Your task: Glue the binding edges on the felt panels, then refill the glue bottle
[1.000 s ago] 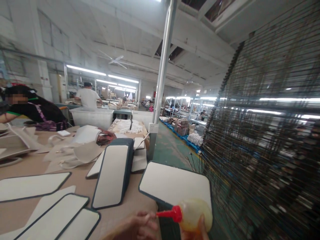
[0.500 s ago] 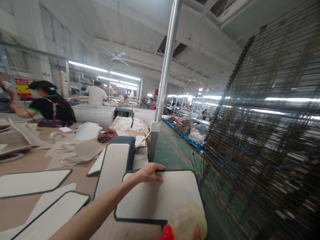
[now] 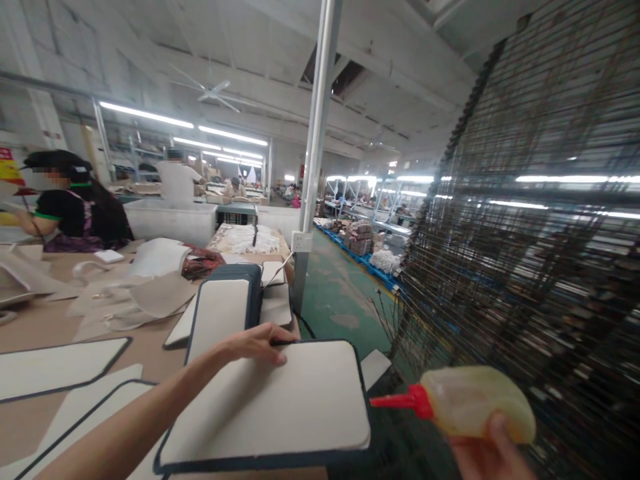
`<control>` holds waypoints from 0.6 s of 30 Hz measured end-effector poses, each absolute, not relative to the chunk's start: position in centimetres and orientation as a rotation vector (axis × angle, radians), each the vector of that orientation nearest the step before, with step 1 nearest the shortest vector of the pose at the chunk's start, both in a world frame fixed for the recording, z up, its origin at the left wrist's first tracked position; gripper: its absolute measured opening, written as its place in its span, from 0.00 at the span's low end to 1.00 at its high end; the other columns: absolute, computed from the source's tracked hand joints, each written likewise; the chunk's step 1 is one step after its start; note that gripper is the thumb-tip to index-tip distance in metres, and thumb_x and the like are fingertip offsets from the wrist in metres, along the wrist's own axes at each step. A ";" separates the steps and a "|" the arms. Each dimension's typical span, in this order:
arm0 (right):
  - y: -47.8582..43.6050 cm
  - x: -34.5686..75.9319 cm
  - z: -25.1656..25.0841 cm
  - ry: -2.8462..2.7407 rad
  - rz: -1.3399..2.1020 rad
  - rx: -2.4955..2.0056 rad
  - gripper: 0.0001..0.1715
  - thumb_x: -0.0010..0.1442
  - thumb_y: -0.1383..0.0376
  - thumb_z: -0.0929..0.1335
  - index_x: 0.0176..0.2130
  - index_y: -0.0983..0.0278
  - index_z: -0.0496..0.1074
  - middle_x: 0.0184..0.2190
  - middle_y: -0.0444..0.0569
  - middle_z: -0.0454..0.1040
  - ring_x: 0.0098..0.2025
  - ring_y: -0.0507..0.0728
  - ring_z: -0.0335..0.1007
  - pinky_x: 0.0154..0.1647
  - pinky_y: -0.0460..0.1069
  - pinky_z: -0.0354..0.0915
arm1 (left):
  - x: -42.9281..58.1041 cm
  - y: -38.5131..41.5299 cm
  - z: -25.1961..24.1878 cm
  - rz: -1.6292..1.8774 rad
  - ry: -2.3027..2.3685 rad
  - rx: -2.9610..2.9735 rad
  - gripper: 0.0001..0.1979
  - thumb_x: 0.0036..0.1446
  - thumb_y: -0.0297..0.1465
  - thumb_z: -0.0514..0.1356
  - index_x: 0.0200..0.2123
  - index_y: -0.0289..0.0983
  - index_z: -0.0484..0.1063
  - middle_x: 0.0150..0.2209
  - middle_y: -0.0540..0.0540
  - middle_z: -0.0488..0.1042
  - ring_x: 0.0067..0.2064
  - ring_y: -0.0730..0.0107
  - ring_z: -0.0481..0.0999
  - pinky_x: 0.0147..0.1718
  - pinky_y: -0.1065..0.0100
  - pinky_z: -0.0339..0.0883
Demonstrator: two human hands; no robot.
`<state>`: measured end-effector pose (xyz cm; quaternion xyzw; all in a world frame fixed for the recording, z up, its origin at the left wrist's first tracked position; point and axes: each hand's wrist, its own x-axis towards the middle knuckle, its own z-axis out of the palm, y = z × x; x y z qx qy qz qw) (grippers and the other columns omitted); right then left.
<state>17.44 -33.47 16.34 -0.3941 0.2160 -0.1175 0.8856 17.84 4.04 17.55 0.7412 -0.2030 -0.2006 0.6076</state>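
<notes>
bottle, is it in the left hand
No, the right hand holds the bottle, while the left hand grips the panel by its edge.

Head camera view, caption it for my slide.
Left hand grips a pale panel; right hand holds a red-tipped bottle.

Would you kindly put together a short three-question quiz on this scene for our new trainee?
1. Open question: Which hand holds the squeeze bottle?
2. True or false: The bottle's red nozzle points straight up at the ceiling.
3. Fill in the blank: The left hand holds an edge of a pale panel whose border is ____ (light or dark).

Key:
1. The right hand.
2. False; it points sideways, toward the panel.
3. Dark.
</notes>
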 end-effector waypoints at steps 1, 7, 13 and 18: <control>-33.4 17.9 17.4 0.405 -0.264 -0.810 0.42 0.13 0.54 0.80 0.33 0.55 0.73 0.39 0.40 0.77 0.63 0.63 0.51 0.68 0.57 0.43 | 17.4 3.9 17.9 -0.491 -0.467 1.695 0.20 0.46 0.40 0.68 0.40 0.33 0.77 0.37 0.47 0.78 0.36 0.65 0.75 0.36 0.72 0.66; -32.4 18.9 18.6 0.225 -0.251 -0.879 0.44 0.12 0.59 0.81 0.35 0.57 0.73 0.50 0.44 0.72 0.64 0.69 0.48 0.67 0.63 0.41 | 15.9 3.6 19.2 -0.544 -0.456 1.683 0.19 0.45 0.40 0.68 0.39 0.35 0.78 0.39 0.47 0.79 0.39 0.61 0.75 0.40 0.69 0.67; -34.1 19.5 16.4 0.153 -0.251 -1.019 0.32 0.20 0.60 0.80 0.30 0.57 0.73 0.37 0.46 0.77 0.59 0.71 0.56 0.65 0.69 0.40 | 15.4 3.7 19.6 -0.551 -0.455 1.678 0.20 0.46 0.38 0.68 0.42 0.35 0.77 0.40 0.47 0.79 0.40 0.60 0.76 0.41 0.68 0.68; -35.9 19.9 14.7 0.190 -0.135 -0.988 0.37 0.23 0.57 0.80 0.37 0.58 0.74 0.33 0.47 0.77 0.51 0.67 0.67 0.63 0.67 0.49 | 15.2 3.9 19.3 -0.547 -0.444 1.671 0.21 0.46 0.38 0.68 0.44 0.34 0.77 0.41 0.45 0.79 0.40 0.59 0.77 0.41 0.68 0.69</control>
